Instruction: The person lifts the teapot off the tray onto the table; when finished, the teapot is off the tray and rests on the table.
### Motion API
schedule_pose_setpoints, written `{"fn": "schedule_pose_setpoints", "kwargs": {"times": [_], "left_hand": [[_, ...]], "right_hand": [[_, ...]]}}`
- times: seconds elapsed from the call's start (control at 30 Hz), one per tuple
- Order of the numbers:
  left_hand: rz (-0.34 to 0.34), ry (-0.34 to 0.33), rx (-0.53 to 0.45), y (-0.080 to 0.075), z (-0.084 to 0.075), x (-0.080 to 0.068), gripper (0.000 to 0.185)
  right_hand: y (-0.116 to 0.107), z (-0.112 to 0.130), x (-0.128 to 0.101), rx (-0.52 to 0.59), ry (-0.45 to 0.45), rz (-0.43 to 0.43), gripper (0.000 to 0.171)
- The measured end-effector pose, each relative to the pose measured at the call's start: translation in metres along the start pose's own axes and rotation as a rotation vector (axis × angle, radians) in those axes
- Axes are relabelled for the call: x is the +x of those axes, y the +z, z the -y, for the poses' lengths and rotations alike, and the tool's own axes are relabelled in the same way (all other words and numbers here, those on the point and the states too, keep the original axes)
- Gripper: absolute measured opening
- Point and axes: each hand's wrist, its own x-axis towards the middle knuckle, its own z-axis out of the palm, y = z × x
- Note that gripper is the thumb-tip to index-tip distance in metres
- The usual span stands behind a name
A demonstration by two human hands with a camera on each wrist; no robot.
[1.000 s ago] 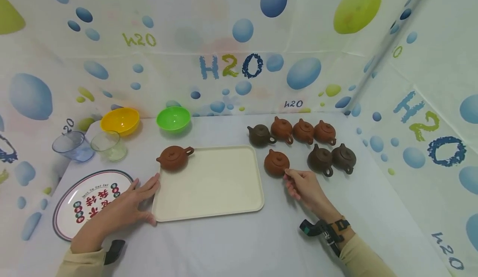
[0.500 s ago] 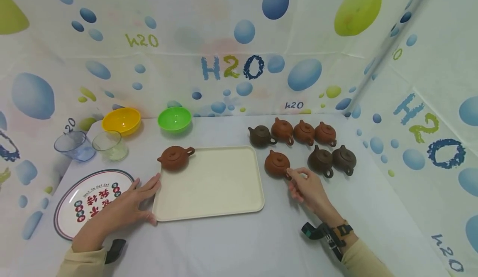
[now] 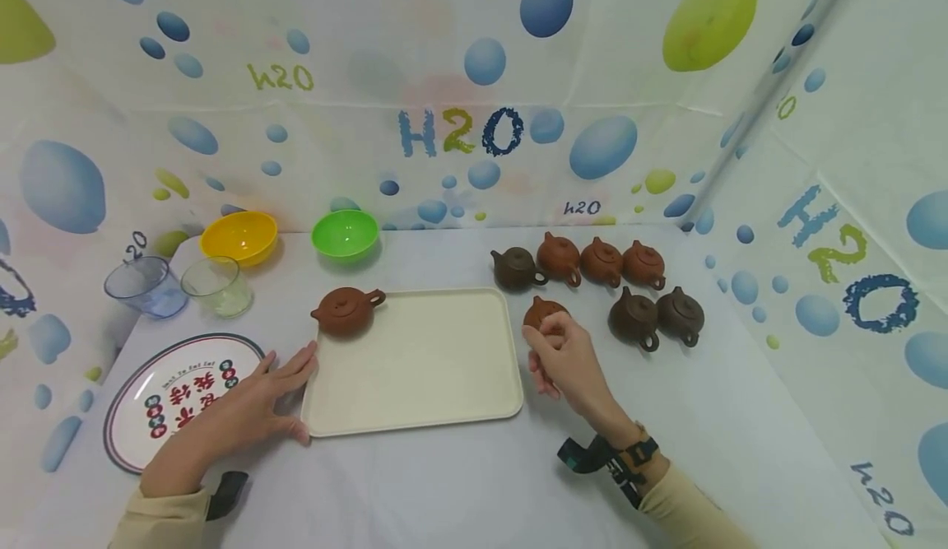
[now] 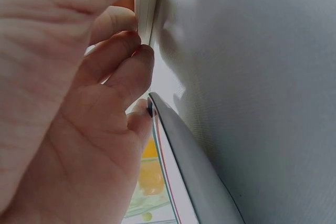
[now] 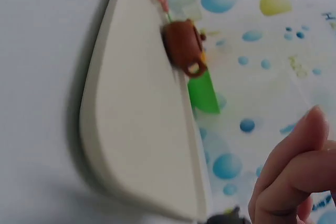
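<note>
A cream tray (image 3: pixel 415 368) lies mid-table, with a reddish-brown teapot (image 3: pixel 346 313) on its back left corner. My left hand (image 3: pixel 237 413) has its fingers spread and rests against the tray's left edge, as the left wrist view of the tray (image 4: pixel 149 9) also shows. My right hand (image 3: pixel 573 364) is beside the tray's right edge, fingers curled, in front of another reddish-brown teapot (image 3: pixel 543 309). It hides that teapot's lower part and handle. In the right wrist view the curled fingers (image 5: pixel 294 174) hold nothing that can be seen.
Several reddish-brown teapots (image 3: pixel 601 261) and dark brown teapots (image 3: pixel 634 318) stand at the back right. An oval plate (image 3: pixel 159 384) lies partly under my left arm. Two glass bowls (image 3: pixel 218 286), a yellow bowl (image 3: pixel 239 239) and a green bowl (image 3: pixel 345 236) are at the back left.
My right hand has moved left and slightly up from the near teapot's handle, now covering part of that teapot. The teapot seems to stay in place. My left hand has not moved.
</note>
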Motion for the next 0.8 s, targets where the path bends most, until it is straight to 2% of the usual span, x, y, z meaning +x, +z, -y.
{"fn": "schedule_pose_setpoints", "kwargs": {"times": [0.2, 0.37, 0.53, 0.7, 0.8], "left_hand": [[0.001, 0.004, 0.001, 0.0, -0.001, 0.001, 0.118], [0.003, -0.002, 0.006, -0.001, 0.0, 0.002, 0.118], [-0.004, 0.014, -0.007, 0.0, 0.001, 0.003, 0.116], [-0.015, 0.024, 0.012, 0.0, 0.002, 0.003, 0.115], [-0.015, 0.03, 0.006, 0.001, 0.001, 0.002, 0.114]], "right_hand": [[0.051, 0.003, 0.02, 0.012, 0.041, 0.164, 0.029], [0.096, 0.002, 0.043, -0.009, 0.05, 0.293, 0.04], [0.135, 0.004, 0.066, 0.013, 0.052, 0.35, 0.049], [0.165, 0.01, 0.08, 0.042, 0.051, 0.41, 0.058], [0.178, 0.013, 0.085, 0.046, 0.061, 0.393, 0.06]]}}
